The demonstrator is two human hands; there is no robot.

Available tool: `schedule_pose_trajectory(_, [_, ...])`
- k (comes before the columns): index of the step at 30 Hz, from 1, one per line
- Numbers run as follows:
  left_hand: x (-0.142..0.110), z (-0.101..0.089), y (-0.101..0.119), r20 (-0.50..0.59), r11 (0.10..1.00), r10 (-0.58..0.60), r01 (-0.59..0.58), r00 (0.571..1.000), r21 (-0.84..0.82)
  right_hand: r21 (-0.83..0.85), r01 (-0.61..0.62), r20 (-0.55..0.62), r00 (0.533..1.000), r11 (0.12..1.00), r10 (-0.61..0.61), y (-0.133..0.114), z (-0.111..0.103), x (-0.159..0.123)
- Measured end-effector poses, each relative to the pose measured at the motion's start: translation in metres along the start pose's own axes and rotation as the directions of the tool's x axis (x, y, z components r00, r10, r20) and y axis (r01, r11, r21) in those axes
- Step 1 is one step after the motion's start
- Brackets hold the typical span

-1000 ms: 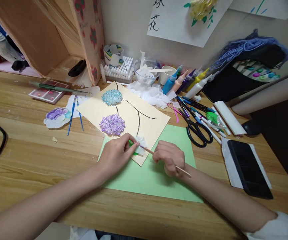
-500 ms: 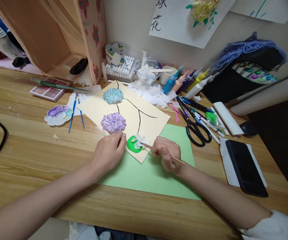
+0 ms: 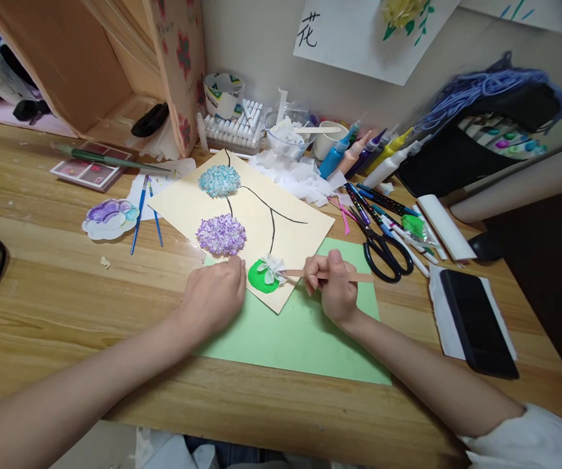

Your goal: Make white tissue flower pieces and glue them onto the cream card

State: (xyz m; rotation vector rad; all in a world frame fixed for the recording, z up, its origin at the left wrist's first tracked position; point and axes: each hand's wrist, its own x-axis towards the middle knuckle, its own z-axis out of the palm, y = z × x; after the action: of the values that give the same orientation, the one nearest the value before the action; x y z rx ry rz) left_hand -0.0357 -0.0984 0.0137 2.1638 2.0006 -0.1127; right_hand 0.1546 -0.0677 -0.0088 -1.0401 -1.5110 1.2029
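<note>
My right hand (image 3: 332, 286) is closed around a flat wooden craft stick (image 3: 363, 277). Its left end meets white paper petals (image 3: 271, 268) on a round green clay patch (image 3: 260, 279), near the bottom corner of a cream card (image 3: 290, 225). My left hand (image 3: 216, 293) lies at the card's lower left edge with curled fingers; what they hold, if anything, is hidden. Above it on the card are a purple-and-white flower cluster (image 3: 221, 234) and a blue one (image 3: 219, 181), with black stem lines. Green paper (image 3: 285, 348) lies partly beneath the card.
White paper scraps (image 3: 293, 176) lie behind the card, near a marker box (image 3: 236, 133) and paint bottles (image 3: 334, 158). Black scissors (image 3: 388, 257) and a phone (image 3: 478, 322) are at right. Two blue brushes (image 3: 139, 218) and a palette (image 3: 109, 220) lie at left.
My right hand has turned, and the stick now lies nearly level instead of sloping down to the right. Its tip stays at the petals. The view has shifted slightly.
</note>
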Motion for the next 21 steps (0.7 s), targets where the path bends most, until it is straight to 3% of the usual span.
schedule_pose_trajectory(5, [0.0005, 0.0006, -0.0001, -0.015, 1.0, 0.015, -0.015, 1.0, 0.009, -0.029, 0.113, 0.032, 0.993, 0.993, -0.112, 0.0016, -0.0017, -0.0027])
schedule_pose_trajectory(12, [0.0004, 0.0017, -0.0003, -0.029, 1.0, 0.027, -0.026, 0.999, 0.014, -0.082, 0.124, 0.075, 0.99, 0.989, -0.118, 0.0043, -0.0007, -0.0003])
schedule_pose_trajectory(16, [-0.0001, 0.0013, -0.0004, -0.026, 0.999, 0.028, -0.028, 0.999, 0.021, -0.099, 0.085, 0.056, 0.995, 0.991, -0.08, 0.0025, -0.0009, -0.0002])
schedule_pose_trajectory(21, [0.0007, 0.0003, 0.0002, -0.007, 0.999, 0.026, -0.026, 1.0, 0.02, -0.079, -0.068, 0.018, 0.997, 0.995, 0.07, -0.0004, 0.0007, 0.0032])
